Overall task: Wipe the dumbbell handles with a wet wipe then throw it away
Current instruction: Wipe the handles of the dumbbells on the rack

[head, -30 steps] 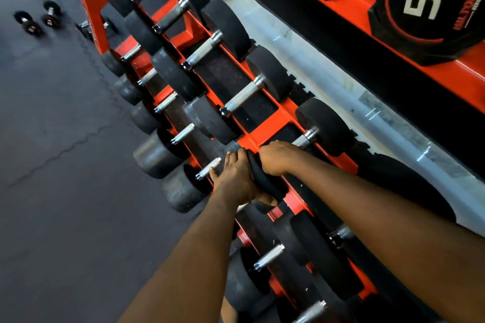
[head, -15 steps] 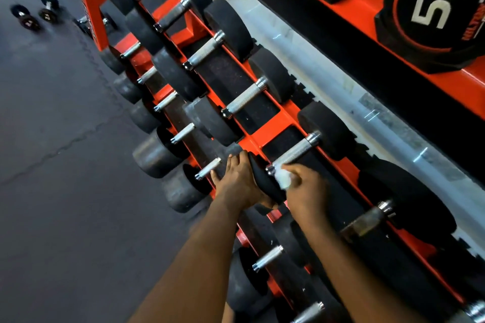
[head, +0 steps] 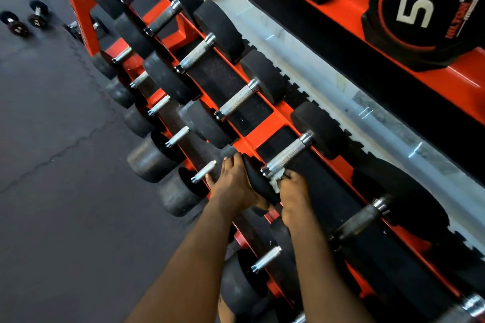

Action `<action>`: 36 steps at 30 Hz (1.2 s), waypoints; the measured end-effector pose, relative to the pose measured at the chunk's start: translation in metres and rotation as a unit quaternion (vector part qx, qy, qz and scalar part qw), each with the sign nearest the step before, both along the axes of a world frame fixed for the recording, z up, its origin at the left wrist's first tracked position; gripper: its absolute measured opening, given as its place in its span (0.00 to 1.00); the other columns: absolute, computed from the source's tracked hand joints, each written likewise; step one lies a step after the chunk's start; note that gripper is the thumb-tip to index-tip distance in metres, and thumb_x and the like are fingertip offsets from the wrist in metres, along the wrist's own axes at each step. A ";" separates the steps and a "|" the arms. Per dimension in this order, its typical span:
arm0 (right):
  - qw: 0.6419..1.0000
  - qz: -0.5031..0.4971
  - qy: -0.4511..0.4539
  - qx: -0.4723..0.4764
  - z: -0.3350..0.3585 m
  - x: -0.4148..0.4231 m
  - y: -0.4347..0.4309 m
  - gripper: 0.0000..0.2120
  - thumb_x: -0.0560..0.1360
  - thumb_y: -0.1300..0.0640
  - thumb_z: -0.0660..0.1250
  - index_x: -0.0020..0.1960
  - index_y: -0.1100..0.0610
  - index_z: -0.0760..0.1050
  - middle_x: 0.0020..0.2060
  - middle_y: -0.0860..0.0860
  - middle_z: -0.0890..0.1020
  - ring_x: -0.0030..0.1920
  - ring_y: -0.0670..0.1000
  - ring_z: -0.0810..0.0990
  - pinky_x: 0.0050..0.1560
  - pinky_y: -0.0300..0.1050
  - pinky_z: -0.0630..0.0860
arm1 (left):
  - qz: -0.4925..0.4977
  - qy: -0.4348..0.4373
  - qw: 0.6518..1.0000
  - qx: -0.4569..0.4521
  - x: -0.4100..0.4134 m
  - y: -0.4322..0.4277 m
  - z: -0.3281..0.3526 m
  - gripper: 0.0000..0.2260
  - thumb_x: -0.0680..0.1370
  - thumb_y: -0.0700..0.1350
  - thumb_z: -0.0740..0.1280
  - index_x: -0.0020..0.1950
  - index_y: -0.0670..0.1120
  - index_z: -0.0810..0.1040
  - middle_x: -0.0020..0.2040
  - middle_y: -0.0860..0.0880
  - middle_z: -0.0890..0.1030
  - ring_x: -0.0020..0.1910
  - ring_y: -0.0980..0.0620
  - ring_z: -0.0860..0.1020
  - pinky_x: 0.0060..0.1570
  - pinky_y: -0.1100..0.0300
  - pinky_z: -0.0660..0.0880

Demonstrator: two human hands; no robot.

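A red rack (head: 265, 136) holds rows of black dumbbells with silver knurled handles. My left hand (head: 233, 186) grips the near black head (head: 258, 183) of one dumbbell on the upper row. My right hand (head: 295, 196) holds a crumpled white wet wipe (head: 277, 178) against the near end of that dumbbell's handle (head: 287, 156). Most of the handle lies bare beyond the wipe. Another dumbbell with a duller handle (head: 358, 220) lies to the right of my right hand.
Lower-row dumbbells (head: 152, 157) jut out toward the dark rubber floor (head: 52, 191) on the left. Two small dumbbells (head: 25, 19) lie on the floor at far left. A second red rack with weight plates, one marked 5 (head: 417, 12), stands beyond a pale strip.
My right hand slid back along the handle from its far end to its near end, baring the handle. My left hand has stayed on the dumbbell head.
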State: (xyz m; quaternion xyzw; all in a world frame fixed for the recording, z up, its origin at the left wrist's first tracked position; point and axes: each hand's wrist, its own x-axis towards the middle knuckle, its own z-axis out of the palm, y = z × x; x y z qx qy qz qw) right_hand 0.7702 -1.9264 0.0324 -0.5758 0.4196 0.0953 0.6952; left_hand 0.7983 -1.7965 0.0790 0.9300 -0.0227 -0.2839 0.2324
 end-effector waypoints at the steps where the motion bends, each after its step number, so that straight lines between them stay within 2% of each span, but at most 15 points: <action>1: 1.000 0.015 0.001 0.008 0.000 0.007 -0.001 0.10 0.75 0.68 0.63 0.46 0.58 0.82 0.46 0.58 0.85 0.45 0.56 0.84 0.51 0.53 0.81 | 0.004 0.001 1.000 0.002 0.001 0.000 0.001 0.58 0.51 0.63 0.83 0.73 0.49 0.58 0.73 0.51 0.65 0.77 0.49 0.62 0.73 0.29 0.51; 3: 0.998 0.042 0.003 0.049 0.000 0.020 -0.002 0.08 0.75 0.64 0.67 0.52 0.61 0.82 0.49 0.59 0.84 0.48 0.56 0.82 0.57 0.54 0.79 | 0.010 0.001 1.000 0.001 0.003 0.001 0.003 0.57 0.50 0.63 0.83 0.72 0.50 0.59 0.71 0.53 0.65 0.75 0.50 0.63 0.73 0.30 0.51; 5: 0.995 0.044 -0.009 0.091 0.003 0.022 0.000 0.11 0.76 0.64 0.67 0.58 0.62 0.80 0.49 0.57 0.83 0.48 0.54 0.81 0.54 0.49 0.79 | 0.010 0.012 1.000 0.004 0.003 0.001 0.005 0.58 0.51 0.62 0.84 0.73 0.50 0.58 0.72 0.53 0.64 0.76 0.50 0.62 0.72 0.30 0.50; 7: 0.997 0.038 0.007 0.060 0.000 0.017 0.003 0.10 0.75 0.63 0.67 0.54 0.58 0.82 0.48 0.54 0.85 0.47 0.52 0.83 0.52 0.47 0.81 | 0.007 0.013 1.000 0.006 0.000 -0.001 0.006 0.61 0.52 0.62 0.84 0.76 0.49 0.55 0.75 0.52 0.62 0.77 0.49 0.60 0.73 0.30 0.50; 9: 0.999 0.028 0.029 -0.009 -0.008 0.011 0.005 0.09 0.71 0.60 0.68 0.50 0.55 0.82 0.47 0.53 0.86 0.47 0.53 0.84 0.54 0.53 0.82 | 0.008 0.013 1.000 0.010 -0.001 -0.002 0.008 0.62 0.52 0.62 0.84 0.77 0.49 0.54 0.75 0.52 0.61 0.78 0.49 0.60 0.73 0.30 0.50; 12: 0.992 0.028 0.066 -0.101 -0.002 0.008 0.006 0.11 0.70 0.64 0.70 0.52 0.59 0.81 0.47 0.55 0.85 0.47 0.54 0.84 0.53 0.55 0.82 | 0.006 0.018 1.000 0.013 0.000 -0.001 0.004 0.66 0.51 0.64 0.84 0.79 0.48 0.50 0.77 0.51 0.60 0.79 0.49 0.59 0.73 0.29 0.48; 14: 0.990 0.034 0.077 -0.110 -0.002 0.009 0.005 0.12 0.71 0.66 0.69 0.53 0.59 0.80 0.48 0.56 0.84 0.48 0.55 0.83 0.53 0.54 0.81 | 0.003 0.015 1.000 0.015 0.002 -0.001 0.002 0.66 0.51 0.64 0.83 0.79 0.48 0.50 0.77 0.51 0.61 0.78 0.48 0.59 0.73 0.29 0.48; 18: 0.991 0.060 0.085 -0.087 0.003 0.020 0.010 0.14 0.71 0.61 0.68 0.57 0.61 0.77 0.52 0.57 0.83 0.51 0.57 0.83 0.55 0.57 0.80 | 0.006 0.014 1.000 0.012 0.001 -0.001 0.006 0.61 0.50 0.63 0.84 0.76 0.49 0.55 0.73 0.52 0.64 0.76 0.49 0.63 0.72 0.29 0.50; 22: 0.989 0.066 0.050 -0.123 0.010 0.005 0.005 0.10 0.73 0.68 0.66 0.50 0.56 0.80 0.46 0.54 0.84 0.46 0.52 0.82 0.50 0.47 0.80 | 0.005 0.017 1.000 0.015 0.001 -0.002 0.006 0.64 0.50 0.64 0.83 0.78 0.49 0.53 0.74 0.51 0.63 0.77 0.48 0.62 0.72 0.27 0.49; 26: 0.974 0.146 0.017 -0.174 0.010 -0.007 -0.013 0.08 0.70 0.67 0.72 0.41 0.55 0.81 0.44 0.55 0.86 0.44 0.53 0.84 0.49 0.50 0.82 | 0.009 0.021 1.000 0.009 0.000 -0.002 0.006 0.63 0.52 0.62 0.84 0.77 0.48 0.53 0.74 0.51 0.62 0.77 0.48 0.61 0.72 0.28 0.47; 28: 0.949 0.198 -0.049 -0.242 0.019 -0.013 -0.023 0.11 0.68 0.67 0.71 0.46 0.53 0.83 0.44 0.51 0.87 0.46 0.50 0.85 0.51 0.51 0.82 | 0.007 0.017 1.000 0.004 0.000 -0.002 0.006 0.62 0.52 0.62 0.84 0.77 0.49 0.53 0.74 0.51 0.62 0.77 0.47 0.61 0.73 0.28 0.47; 30: 0.901 0.214 -0.155 -0.345 0.033 -0.014 -0.030 0.20 0.69 0.72 0.65 0.54 0.55 0.83 0.49 0.51 0.86 0.51 0.48 0.84 0.57 0.47 0.80 | 0.004 0.016 1.000 0.002 0.001 -0.001 0.007 0.61 0.53 0.62 0.84 0.77 0.49 0.53 0.75 0.51 0.62 0.78 0.47 0.60 0.73 0.28 0.46; 33: 0.810 0.207 -0.295 -0.462 0.048 0.000 -0.038 0.25 0.69 0.77 0.58 0.59 0.61 0.82 0.55 0.54 0.84 0.57 0.49 0.81 0.63 0.41 0.75 | 0.007 0.020 1.000 -0.004 0.001 0.001 0.005 0.61 0.53 0.61 0.84 0.77 0.49 0.54 0.76 0.51 0.61 0.78 0.47 0.59 0.73 0.28 0.45; 35: 0.745 0.294 -0.316 -0.509 0.035 0.008 -0.045 0.26 0.69 0.72 0.53 0.60 0.62 0.81 0.58 0.57 0.83 0.62 0.55 0.79 0.69 0.45 0.70 | 0.008 0.021 1.000 -0.003 0.000 0.001 0.004 0.62 0.52 0.62 0.84 0.78 0.49 0.53 0.77 0.50 0.61 0.79 0.47 0.58 0.73 0.28 0.44; 36: 0.693 0.367 -0.305 -0.540 0.027 0.007 -0.046 0.27 0.69 0.68 0.51 0.61 0.63 0.80 0.60 0.58 0.81 0.65 0.57 0.78 0.71 0.47 0.67 | 0.007 0.019 1.000 -0.003 0.000 0.001 0.003 0.62 0.52 0.61 0.84 0.78 0.49 0.53 0.77 0.50 0.61 0.79 0.47 0.58 0.73 0.28 0.44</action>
